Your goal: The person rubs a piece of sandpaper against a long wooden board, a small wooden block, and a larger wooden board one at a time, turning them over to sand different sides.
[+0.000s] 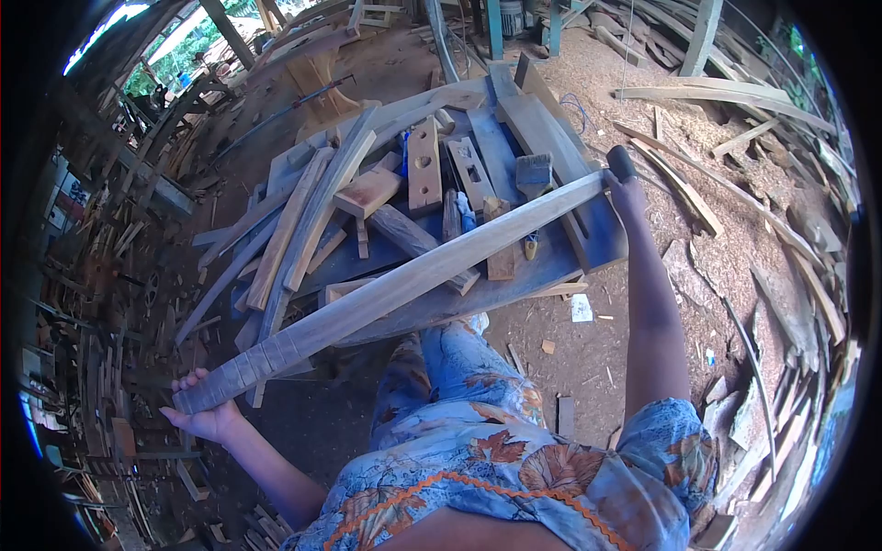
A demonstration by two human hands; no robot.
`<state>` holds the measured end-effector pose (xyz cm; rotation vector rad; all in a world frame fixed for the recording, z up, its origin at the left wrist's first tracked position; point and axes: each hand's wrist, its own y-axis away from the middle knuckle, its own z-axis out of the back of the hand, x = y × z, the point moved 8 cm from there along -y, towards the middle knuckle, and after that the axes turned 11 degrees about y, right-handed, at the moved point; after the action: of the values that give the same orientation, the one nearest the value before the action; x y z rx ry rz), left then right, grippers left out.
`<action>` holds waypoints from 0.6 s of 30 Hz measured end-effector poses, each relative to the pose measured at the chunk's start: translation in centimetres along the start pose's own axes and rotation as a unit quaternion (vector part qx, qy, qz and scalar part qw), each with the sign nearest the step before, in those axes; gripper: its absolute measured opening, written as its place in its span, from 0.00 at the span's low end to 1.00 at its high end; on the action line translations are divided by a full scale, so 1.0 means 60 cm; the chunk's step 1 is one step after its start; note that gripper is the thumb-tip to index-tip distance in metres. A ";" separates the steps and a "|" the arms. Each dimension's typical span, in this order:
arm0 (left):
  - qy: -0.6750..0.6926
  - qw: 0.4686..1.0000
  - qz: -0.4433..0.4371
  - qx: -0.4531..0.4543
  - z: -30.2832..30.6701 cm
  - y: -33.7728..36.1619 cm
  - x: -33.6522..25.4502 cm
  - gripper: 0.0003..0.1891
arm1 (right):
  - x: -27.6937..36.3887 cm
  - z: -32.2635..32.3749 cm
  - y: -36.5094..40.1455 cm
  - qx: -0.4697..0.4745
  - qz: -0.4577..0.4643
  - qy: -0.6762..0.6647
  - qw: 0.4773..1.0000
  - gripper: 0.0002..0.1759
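Observation:
I hold a long, slightly curved wooden plank (404,280) level across my front, above the workbench. My left hand (207,418) grips its near left end from below. At the plank's far right end my right hand (627,188) is closed, and a dark rounded tool handle (621,163) sticks up out of it. A wide paint brush (534,174) lies on the blue-grey workbench (514,285) just behind the plank.
Several wood offcuts, slotted blocks (424,165) and boards (303,220) are piled on the bench. Sawdust and curved planks (726,92) cover the ground to the right. Stacked timber scraps (101,275) fill the left side.

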<state>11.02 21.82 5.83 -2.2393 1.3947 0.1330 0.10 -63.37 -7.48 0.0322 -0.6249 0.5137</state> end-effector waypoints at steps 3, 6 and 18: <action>-0.010 1.000 -0.011 -0.025 0.005 -0.001 0.000 0.30 | 0.003 -0.003 0.006 0.004 -0.009 0.038 0.999 0.34; -0.015 0.999 -0.020 -0.042 0.005 0.004 -0.002 0.29 | 0.020 0.003 0.031 -0.011 -0.009 0.039 0.999 0.36; -0.003 0.996 -0.008 -0.087 0.025 0.022 0.004 0.28 | 0.316 0.022 0.406 -0.086 0.324 -0.069 0.940 0.32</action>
<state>10.24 21.84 3.99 -2.3890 1.4093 0.2636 1.05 -33.79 1.37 -0.3155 -0.8166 1.0984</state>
